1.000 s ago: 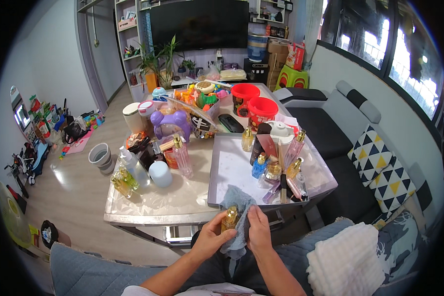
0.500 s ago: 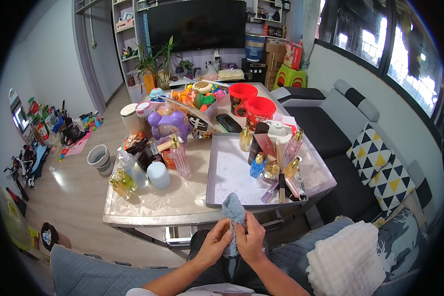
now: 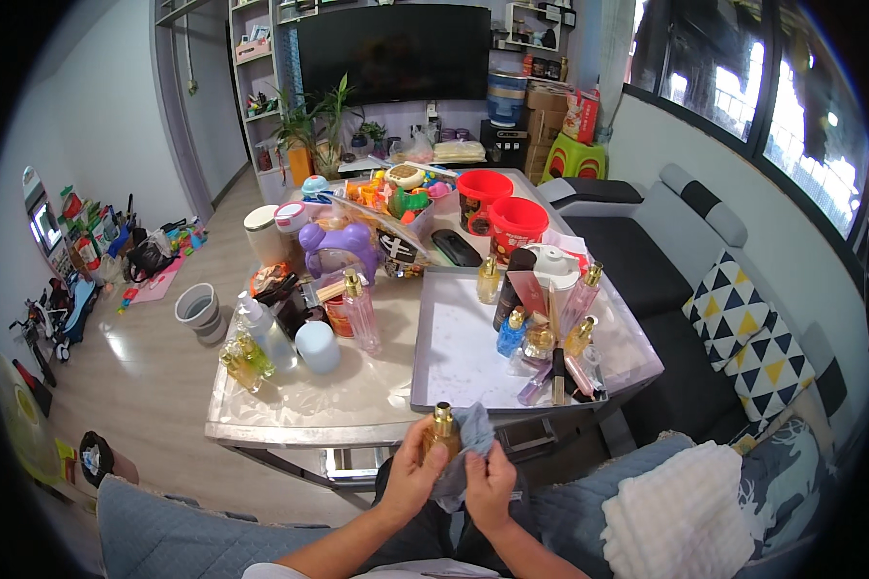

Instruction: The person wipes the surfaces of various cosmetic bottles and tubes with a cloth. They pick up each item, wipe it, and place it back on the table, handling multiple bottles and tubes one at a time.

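Just in front of the table's near edge, my left hand [image 3: 410, 482] is closed around an amber perfume bottle [image 3: 442, 427] with a gold neck, held upright. My right hand [image 3: 490, 481] pinches a grey-blue cloth [image 3: 476, 427], which lies against the bottle's right side and hangs down between the hands. Beyond them is a shallow white tray [image 3: 451, 343] with grey edges. Several bottles and cosmetics crowd its right side, among them a blue bottle [image 3: 512, 335], a gold-capped bottle [image 3: 488, 282] and a pink bottle [image 3: 580, 299].
On the table's left stand a tall pink bottle [image 3: 360, 318], a white-lidded jar [image 3: 318, 347] and yellow-green bottles [image 3: 244, 360]. Farther back are a purple toy container [image 3: 340, 253] and red buckets [image 3: 518, 221]. A sofa [image 3: 620, 246] runs along the right; a white blanket [image 3: 681, 511] lies at lower right.
The cloth, earlier bunched upright between both hands, has shifted to the right in my right hand. The amber bottle and its gold neck now show in my left hand.
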